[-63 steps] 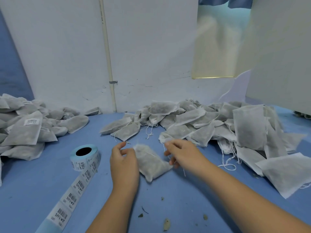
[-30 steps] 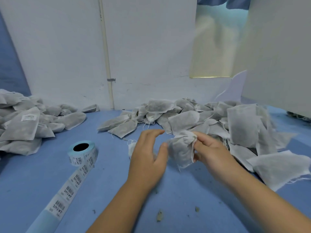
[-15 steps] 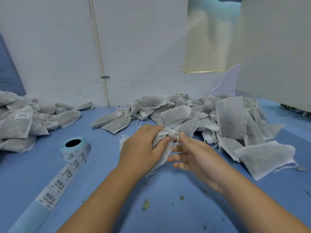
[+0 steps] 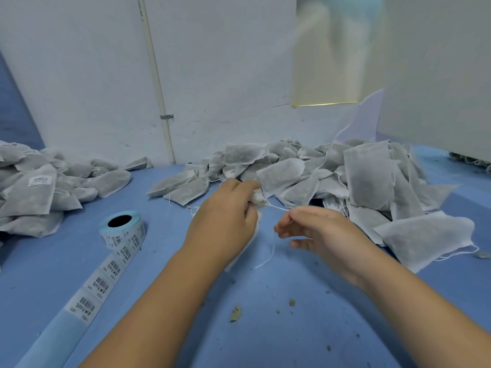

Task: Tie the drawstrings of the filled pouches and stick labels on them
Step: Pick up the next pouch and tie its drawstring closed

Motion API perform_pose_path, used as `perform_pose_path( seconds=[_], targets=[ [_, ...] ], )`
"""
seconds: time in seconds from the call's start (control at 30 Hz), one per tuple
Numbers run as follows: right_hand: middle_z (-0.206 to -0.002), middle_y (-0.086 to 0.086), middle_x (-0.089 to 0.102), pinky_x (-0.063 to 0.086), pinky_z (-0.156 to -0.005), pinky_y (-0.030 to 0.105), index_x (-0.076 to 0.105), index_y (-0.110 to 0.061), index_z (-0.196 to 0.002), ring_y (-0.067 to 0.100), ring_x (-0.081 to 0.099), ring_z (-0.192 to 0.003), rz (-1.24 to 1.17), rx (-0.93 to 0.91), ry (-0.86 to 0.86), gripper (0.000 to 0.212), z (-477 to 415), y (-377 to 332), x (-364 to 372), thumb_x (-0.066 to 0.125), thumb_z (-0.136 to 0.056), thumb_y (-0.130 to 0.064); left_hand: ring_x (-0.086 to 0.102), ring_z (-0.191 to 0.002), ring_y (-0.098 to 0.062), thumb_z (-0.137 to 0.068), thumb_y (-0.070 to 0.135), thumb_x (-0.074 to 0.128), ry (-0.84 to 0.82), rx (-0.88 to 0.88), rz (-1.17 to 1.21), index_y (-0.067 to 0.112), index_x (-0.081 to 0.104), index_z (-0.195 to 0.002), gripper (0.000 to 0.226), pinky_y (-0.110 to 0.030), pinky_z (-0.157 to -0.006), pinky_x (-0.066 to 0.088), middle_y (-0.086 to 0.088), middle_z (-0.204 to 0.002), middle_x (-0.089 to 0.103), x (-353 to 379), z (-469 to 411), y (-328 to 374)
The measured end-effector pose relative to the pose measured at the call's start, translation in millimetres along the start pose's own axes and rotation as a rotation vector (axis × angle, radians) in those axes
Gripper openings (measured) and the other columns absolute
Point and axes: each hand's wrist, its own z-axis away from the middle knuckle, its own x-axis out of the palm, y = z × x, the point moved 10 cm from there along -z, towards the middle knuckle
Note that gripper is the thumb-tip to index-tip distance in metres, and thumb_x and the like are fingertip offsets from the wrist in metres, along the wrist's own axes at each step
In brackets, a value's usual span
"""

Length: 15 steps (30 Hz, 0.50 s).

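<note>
Half a second ago the right hand had its fingertips at the bunched neck of the pouch, right against the left hand. Now it has drawn away to the right, and the drawstring runs taut from the neck to its thumb and forefinger, which pinch it; the other fingers stay loosely spread. A loose end of string hangs below. The left hand still wraps the pouch with curled fingers, holding it just above the desk, its lower edge showing under the wrist.

The desk is blue and strewn with dry crumbs. Left of the hands lies the label roll, with a strip of barcode labels trailing toward the near edge. A heap of pouches with loose strings lies behind and to the right; a second heap, one pouch bearing a label, sits far left. Behind is a white wall with a thin pipe and a yellowish panel.
</note>
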Motion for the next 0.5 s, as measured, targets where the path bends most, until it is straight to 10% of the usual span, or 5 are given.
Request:
perform_pose_path(
  seconds=[0.27,0.5],
  targets=[
    [-0.090,-0.005,0.063,0.042,-0.083,0.033,0.064,-0.017,-0.054,0.012,0.058,-0.088,0.285,-0.171,0.168,0.033,1.0,-19.8,-15.7,0.060,-0.086,-0.021,0.055,-0.107,-0.018,-0.090,0.000,0.045,-0.200,0.016,-0.135,0.023,0.067,-0.108,0.037,-0.028,-0.079,0.039,0.005,-0.110,0.065,23.5,0.9,2.7],
    [-0.089,-0.008,0.068,0.046,-0.091,0.037,0.066,-0.016,-0.057,0.013,0.063,-0.105,0.099,-0.258,0.147,0.027,-3.0,-27.4,-30.4,0.060,-0.074,-0.036,0.066,-0.075,-0.016,-0.078,0.014,0.048,-0.359,-0.141,0.404,0.032,0.066,-0.064,0.030,-0.026,-0.066,0.050,0.009,-0.068,0.069,31.9,10.1,6.8]
  ],
)
